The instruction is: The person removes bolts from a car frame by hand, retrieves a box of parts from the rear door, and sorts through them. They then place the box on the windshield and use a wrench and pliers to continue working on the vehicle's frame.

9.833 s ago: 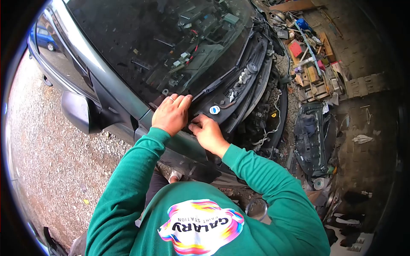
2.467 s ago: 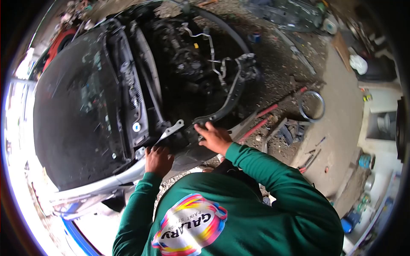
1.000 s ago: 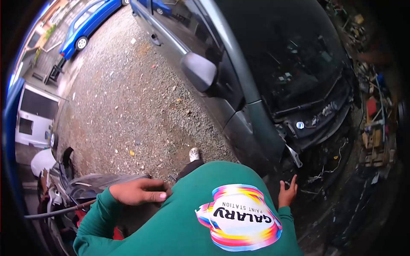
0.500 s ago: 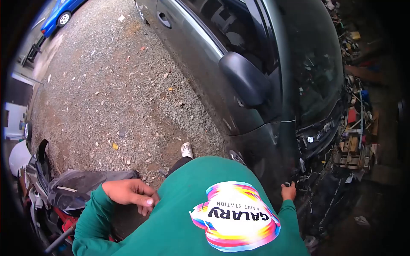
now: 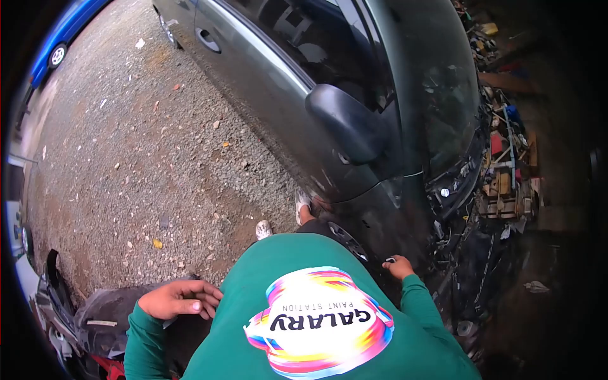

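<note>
My left hand (image 5: 180,299) hangs beside the green shirt (image 5: 253,253), its fingers loosely bent and apart, with nothing in them. On the other side, my right hand (image 5: 399,267) is closed around a small dark object, too small to make out, near the car's front wheel (image 5: 347,240). The dark grey car (image 5: 253,82) stands in front of me and to the right, its side mirror (image 5: 345,120) sticking out above my right hand. Both of my shoes show on the gravel (image 5: 145,158).
A blue car (image 5: 63,31) is at the top left. Dark car parts (image 5: 111,316) lie beside my left hand. Scrap and wooden pieces (image 5: 503,183) are piled beyond the car. The engine bay edge (image 5: 459,190) is exposed at the right.
My view has shifted, and the car now sits further left. A second foot has come into view beside the car. My right hand has moved left in the picture, nearer the wheel.
</note>
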{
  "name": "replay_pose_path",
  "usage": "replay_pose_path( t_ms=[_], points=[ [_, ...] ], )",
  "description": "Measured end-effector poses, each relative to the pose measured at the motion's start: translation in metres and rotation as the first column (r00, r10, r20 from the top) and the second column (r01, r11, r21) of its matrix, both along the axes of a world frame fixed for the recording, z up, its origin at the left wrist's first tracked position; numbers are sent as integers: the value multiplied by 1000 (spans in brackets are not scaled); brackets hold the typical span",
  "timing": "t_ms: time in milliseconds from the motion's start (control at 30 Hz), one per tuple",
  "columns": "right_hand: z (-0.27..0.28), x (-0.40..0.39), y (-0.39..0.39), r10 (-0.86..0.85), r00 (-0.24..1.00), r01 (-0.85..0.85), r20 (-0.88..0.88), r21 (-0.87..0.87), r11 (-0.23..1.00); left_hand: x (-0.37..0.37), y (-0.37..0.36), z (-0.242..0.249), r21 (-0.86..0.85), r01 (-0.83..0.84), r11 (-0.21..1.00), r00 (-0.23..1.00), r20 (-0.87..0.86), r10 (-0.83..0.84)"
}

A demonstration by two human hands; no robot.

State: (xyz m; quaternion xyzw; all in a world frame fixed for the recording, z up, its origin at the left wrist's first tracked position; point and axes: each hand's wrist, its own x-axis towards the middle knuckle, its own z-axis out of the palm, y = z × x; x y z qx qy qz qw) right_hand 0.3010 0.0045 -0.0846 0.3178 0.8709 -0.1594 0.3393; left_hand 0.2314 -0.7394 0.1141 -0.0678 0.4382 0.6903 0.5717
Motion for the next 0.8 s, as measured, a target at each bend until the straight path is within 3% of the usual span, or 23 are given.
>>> replay_pose_path(
  t_ms=[33, 233, 433, 800],
  points=[
    [-5, -5, -3, -12, 1000, 13, -8, 7, 1000, 1, 1, 0, -24, -92, 995, 996, -20, 92],
    [-27, -50, -18, 64, 994, -51, 94, -137, 989, 12, -18, -21, -24, -26, 999, 999, -45, 25],
    [-30, -78, -21, 90, 995, -83, 50, -128, 988, -3, 1, -23, -58, -178, 982, 983, -60, 175],
    [-41, -55, -20, -3, 998, 16, 62, -213, 977, -67, 25, -15, -134, -41, 990, 997, -77, 31]
  ],
)
